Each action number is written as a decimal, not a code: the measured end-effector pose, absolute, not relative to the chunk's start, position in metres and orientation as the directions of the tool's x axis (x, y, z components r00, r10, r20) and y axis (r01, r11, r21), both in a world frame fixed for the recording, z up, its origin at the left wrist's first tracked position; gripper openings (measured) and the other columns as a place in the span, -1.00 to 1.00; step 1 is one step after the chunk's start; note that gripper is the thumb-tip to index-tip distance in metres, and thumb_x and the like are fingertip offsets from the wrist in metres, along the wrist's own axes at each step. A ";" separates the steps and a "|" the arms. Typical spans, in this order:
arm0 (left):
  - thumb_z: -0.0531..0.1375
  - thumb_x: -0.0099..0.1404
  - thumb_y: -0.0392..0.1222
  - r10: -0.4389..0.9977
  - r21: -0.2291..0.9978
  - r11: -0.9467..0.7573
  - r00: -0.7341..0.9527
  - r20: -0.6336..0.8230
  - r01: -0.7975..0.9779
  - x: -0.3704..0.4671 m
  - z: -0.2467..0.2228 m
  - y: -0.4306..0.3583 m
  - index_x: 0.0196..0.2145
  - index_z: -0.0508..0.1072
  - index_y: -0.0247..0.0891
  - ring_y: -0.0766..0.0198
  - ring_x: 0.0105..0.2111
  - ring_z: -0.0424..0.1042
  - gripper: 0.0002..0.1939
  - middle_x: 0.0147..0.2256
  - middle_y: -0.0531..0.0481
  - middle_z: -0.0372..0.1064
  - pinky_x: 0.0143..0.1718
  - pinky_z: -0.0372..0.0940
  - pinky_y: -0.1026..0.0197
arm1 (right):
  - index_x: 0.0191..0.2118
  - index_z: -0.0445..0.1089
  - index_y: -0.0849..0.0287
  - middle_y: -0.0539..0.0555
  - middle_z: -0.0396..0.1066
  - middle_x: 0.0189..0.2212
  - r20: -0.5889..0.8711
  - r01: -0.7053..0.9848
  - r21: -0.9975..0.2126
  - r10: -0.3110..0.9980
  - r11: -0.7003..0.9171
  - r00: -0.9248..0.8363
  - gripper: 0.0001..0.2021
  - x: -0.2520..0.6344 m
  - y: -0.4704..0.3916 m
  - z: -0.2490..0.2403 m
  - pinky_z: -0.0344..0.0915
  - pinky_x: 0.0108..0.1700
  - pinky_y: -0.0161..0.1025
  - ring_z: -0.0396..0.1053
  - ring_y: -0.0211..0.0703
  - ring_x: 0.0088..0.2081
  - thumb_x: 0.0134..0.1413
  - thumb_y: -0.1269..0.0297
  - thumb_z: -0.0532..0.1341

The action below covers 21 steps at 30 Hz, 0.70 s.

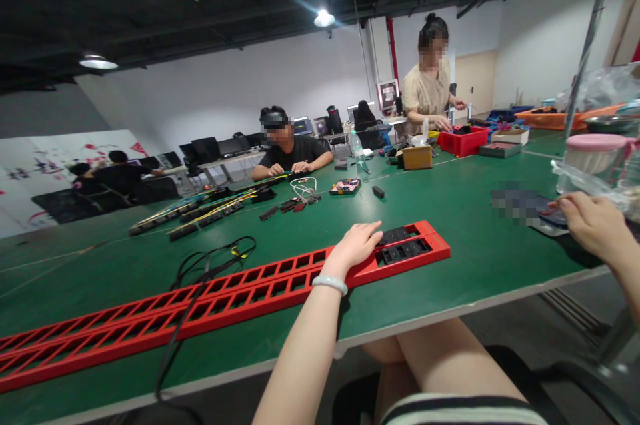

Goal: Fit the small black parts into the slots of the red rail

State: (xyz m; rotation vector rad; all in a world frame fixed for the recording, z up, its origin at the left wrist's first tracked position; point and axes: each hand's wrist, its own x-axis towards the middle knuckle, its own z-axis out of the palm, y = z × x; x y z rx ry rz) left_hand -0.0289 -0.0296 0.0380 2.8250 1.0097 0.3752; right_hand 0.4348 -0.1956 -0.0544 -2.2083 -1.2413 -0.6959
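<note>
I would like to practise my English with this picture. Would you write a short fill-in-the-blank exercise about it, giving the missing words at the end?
1. The long slotted frame below the left hand is ____ in colour.
2. The person wears the pale bracelet on the ____ wrist.
3. The parts set in the end of the frame are coloured ____.
4. The tabletop is painted or covered in ____.

Missing words: red; left; black; green.

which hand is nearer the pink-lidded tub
Right. The right hand is just in front of the pink-lidded tub; the left hand is well left, at the red rack.
</note>
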 end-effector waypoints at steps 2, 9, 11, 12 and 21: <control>-0.23 0.26 0.08 0.639 0.199 -0.769 0.746 0.188 0.608 -0.029 0.038 -0.029 0.07 0.16 -0.17 0.22 0.06 0.08 -0.48 0.05 0.00 0.15 0.07 -0.04 0.17 | -0.24 0.31 0.08 0.22 0.40 -0.36 0.655 0.874 -0.181 0.607 -0.452 0.450 -0.73 0.432 -0.197 -0.050 0.13 -0.32 -0.18 0.31 -0.02 -0.28 0.04 0.17 -0.06; -0.25 0.27 0.05 0.643 0.223 -0.764 0.744 0.184 0.605 -0.027 0.038 -0.032 0.06 0.18 -0.17 0.23 0.05 0.10 -0.49 0.05 0.01 0.15 0.07 -0.04 0.18 | -0.12 0.19 0.22 0.27 0.35 -0.27 0.676 0.958 -0.258 0.684 -0.128 0.274 -0.66 0.322 -0.176 0.014 0.15 -0.18 -0.18 0.28 -0.02 -0.23 0.03 0.13 -0.01; -0.26 0.28 0.02 0.651 0.230 -0.757 0.734 0.192 0.612 -0.027 0.039 -0.033 0.06 0.18 -0.17 0.25 0.05 0.10 -0.49 0.06 0.02 0.14 0.08 -0.06 0.19 | -0.11 0.18 0.20 0.22 0.33 -0.24 0.586 0.952 -0.305 0.791 0.015 0.175 -0.65 0.272 -0.159 0.034 0.18 -0.20 -0.21 0.30 -0.06 -0.22 0.05 0.09 -0.04; -0.27 0.28 0.02 0.655 0.235 -0.754 0.729 0.199 0.613 -0.027 0.039 -0.034 0.06 0.17 -0.17 0.26 0.05 0.10 -0.49 0.06 0.02 0.13 0.08 -0.07 0.19 | -0.11 0.18 0.19 0.19 0.33 -0.24 0.521 0.951 -0.305 0.845 0.056 0.118 -0.63 0.248 -0.150 0.041 0.20 -0.20 -0.21 0.30 -0.06 -0.22 0.05 0.06 -0.05; -0.33 0.30 -0.05 0.687 0.224 -0.727 0.675 0.270 0.649 -0.030 0.031 -0.032 0.07 0.16 -0.25 0.26 0.04 0.12 -0.48 0.06 -0.02 0.14 0.07 -0.04 0.19 | -0.03 0.24 0.28 0.37 0.20 -0.09 0.071 0.980 -0.197 0.996 -0.033 0.048 -0.38 0.115 -0.078 0.048 0.22 -0.18 -0.02 0.30 0.18 -0.15 -0.08 -0.13 -0.01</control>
